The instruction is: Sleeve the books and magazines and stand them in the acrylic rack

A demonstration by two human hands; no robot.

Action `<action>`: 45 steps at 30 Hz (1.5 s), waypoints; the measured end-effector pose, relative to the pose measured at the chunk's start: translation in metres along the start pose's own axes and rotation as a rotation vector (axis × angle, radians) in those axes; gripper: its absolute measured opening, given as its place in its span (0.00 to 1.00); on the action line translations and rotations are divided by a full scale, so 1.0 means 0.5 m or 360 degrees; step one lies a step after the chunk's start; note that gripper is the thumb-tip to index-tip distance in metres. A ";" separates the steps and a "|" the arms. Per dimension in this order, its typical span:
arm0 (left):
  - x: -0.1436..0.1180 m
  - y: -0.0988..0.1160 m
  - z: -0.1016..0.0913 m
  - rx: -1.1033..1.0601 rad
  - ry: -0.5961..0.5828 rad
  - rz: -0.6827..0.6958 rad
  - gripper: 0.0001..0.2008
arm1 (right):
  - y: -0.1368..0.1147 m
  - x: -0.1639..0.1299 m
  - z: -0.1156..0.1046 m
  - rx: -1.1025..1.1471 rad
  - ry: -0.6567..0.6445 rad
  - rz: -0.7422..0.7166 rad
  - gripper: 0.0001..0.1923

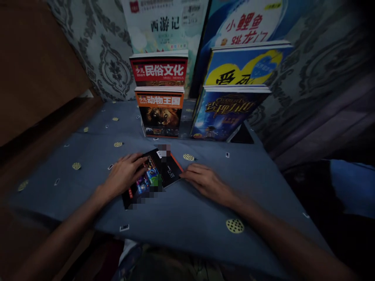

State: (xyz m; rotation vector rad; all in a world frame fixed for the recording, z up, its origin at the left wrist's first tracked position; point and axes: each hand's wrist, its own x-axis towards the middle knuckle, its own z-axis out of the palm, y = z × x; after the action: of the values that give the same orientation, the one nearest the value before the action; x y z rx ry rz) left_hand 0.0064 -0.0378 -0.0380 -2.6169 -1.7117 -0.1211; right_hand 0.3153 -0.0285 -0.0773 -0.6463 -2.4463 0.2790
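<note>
Head view. Landmark: dark book (158, 171), lying flat on the blue cloth (187, 210) w/ yellow dotted circles, approx. centre of frame. Cover is dark w/ coloured pictures; parts of it are pixelated, so no title legible.

Left hand (125, 175): palm down, fingers spread flat across the left half of the dark book, pressing on the cover. Not gripping.

Right hand (205, 179): palm down on the cloth just right of the dark book, fingers loosely extended, fingertips (185, 174) touching the book's right edge. Holds nothing.

Behind the dark book, upright in tiers:
- lion book (160, 113), orange band, reads "动物王国", w/ "少儿" tag at left.
- red book (159, 70), directly above/behind the lion book, reads "民俗文化".
- blue fantasy book (225, 113), right of the lion book; gold title, not legible.
- yellow-heart book (246, 66), behind the blue fantasy book; black characters cut off.

Rear row against patterned wall (102, 58): "西游记" book (165, 25) and "小鲤鱼跳龙门" book (246, 23).

Left of the cloth: brown wood panel (35, 66).
</note>
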 end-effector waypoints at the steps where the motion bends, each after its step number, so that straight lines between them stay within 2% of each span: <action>1: -0.001 0.006 -0.002 0.0034 -0.0008 -0.0046 0.19 | 0.015 0.006 0.002 -0.0052 0.0002 0.0008 0.14; 5: 0.000 0.035 -0.002 0.0120 -0.0015 -0.0163 0.20 | 0.088 0.045 0.008 -0.0232 -0.0030 0.0074 0.15; 8: -0.001 0.044 0.005 0.0139 0.0040 -0.0169 0.19 | 0.133 0.079 0.012 -0.0332 0.0020 0.0137 0.14; 13: -0.007 0.036 0.025 0.0169 0.0253 -0.0020 0.19 | 0.151 0.104 0.021 -0.0317 0.0075 0.0234 0.16; 17: -0.014 0.032 0.036 0.0169 0.0386 0.0157 0.18 | 0.131 0.088 0.025 -0.0313 0.0045 0.0313 0.18; 22: -0.035 0.046 0.029 -0.0155 0.0328 0.0702 0.20 | 0.100 0.060 0.027 -0.0311 0.0035 0.0358 0.20; 24: -0.044 0.052 0.027 -0.0194 0.0289 0.0847 0.23 | 0.081 0.050 0.028 -0.0281 0.0045 0.0327 0.20; 28: -0.056 0.058 0.030 -0.0126 0.0277 0.0907 0.24 | 0.017 0.027 0.031 -0.0112 0.0082 0.0230 0.22; 32: -0.057 0.062 0.034 -0.0102 0.0311 0.0950 0.19 | -0.060 0.004 0.032 0.0130 0.0121 0.0228 0.23; 35: -0.060 0.067 0.035 -0.0025 0.0373 0.0999 0.17 | -0.097 -0.007 0.034 0.0333 0.0142 0.0241 0.25; 40: -0.070 0.071 0.044 0.0049 0.0490 0.1061 0.16 | -0.109 -0.010 0.035 0.0526 0.0123 0.0275 0.28; 45: -0.073 0.071 0.043 0.0115 0.0513 0.1166 0.15 | -0.111 -0.009 0.031 0.0604 0.0107 0.0365 0.25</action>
State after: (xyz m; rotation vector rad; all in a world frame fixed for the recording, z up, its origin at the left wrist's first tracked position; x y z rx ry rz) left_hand 0.0256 -0.0841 -0.0610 -2.7771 -0.5957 -0.4215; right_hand 0.2879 -0.0791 -0.0735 -0.7494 -2.1711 0.7778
